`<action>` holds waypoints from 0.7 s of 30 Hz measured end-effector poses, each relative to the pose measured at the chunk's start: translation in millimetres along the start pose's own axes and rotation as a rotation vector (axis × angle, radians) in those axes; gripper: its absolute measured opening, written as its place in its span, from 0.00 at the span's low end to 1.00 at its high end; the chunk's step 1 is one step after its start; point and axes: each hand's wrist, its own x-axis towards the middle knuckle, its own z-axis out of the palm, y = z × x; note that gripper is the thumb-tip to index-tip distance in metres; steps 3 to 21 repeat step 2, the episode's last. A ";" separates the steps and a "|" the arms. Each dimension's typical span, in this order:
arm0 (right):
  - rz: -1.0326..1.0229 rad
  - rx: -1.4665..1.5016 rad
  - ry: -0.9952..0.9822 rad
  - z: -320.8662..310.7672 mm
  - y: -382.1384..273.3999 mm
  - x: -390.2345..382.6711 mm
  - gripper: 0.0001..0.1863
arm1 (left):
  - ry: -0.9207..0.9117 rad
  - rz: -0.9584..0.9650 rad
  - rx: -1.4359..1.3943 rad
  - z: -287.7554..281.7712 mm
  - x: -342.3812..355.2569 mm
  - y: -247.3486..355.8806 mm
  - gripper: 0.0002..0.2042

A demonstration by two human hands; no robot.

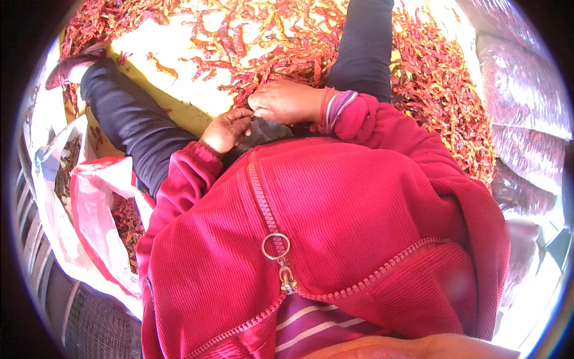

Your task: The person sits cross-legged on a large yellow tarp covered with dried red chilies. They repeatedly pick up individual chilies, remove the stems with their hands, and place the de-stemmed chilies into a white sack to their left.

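Observation:
My left hand (226,131) and my right hand (288,102) meet in front of my body, over the dark cloth (263,131) in my lap. The fingers of both are closed, with their tips together. Whatever they pinch is too small and too hidden to name. Just beyond them, many dried red chillies (299,63) lie on a brightly lit yellow sheet (190,113). My right hand is the nearer one to this layer of chillies.
My legs stretch out to both sides. A thick heap of dried chillies (445,102) lies beyond my right leg. Open white and red bags (89,197) with chillies inside stand at the left. Large clear plastic sacks (520,84) line the right side.

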 end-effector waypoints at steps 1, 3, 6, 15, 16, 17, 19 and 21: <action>0.055 0.143 0.004 2.2 -4.1 -5.9 0.08 | -0.015 0.000 0.017 3.0 -1.5 1.8 0.07; 0.128 0.219 -0.062 -0.4 -10.3 -7.2 0.09 | -0.012 0.006 0.018 4.5 -3.3 1.5 0.07; 0.128 0.219 -0.062 -0.4 -10.3 -7.2 0.09 | -0.012 0.006 0.018 4.5 -3.3 1.5 0.07; 0.128 0.219 -0.062 -0.4 -10.3 -7.2 0.09 | -0.012 0.006 0.018 4.5 -3.3 1.5 0.07; 0.128 0.219 -0.062 -0.4 -10.3 -7.2 0.09 | -0.012 0.006 0.018 4.5 -3.3 1.5 0.07; 0.128 0.219 -0.062 -0.4 -10.3 -7.2 0.09 | -0.012 0.006 0.018 4.5 -3.3 1.5 0.07; 0.128 0.219 -0.062 -0.4 -10.3 -7.2 0.09 | -0.012 0.006 0.018 4.5 -3.3 1.5 0.07; 0.128 0.219 -0.062 -0.4 -10.3 -7.2 0.09 | -0.012 0.006 0.018 4.5 -3.3 1.5 0.07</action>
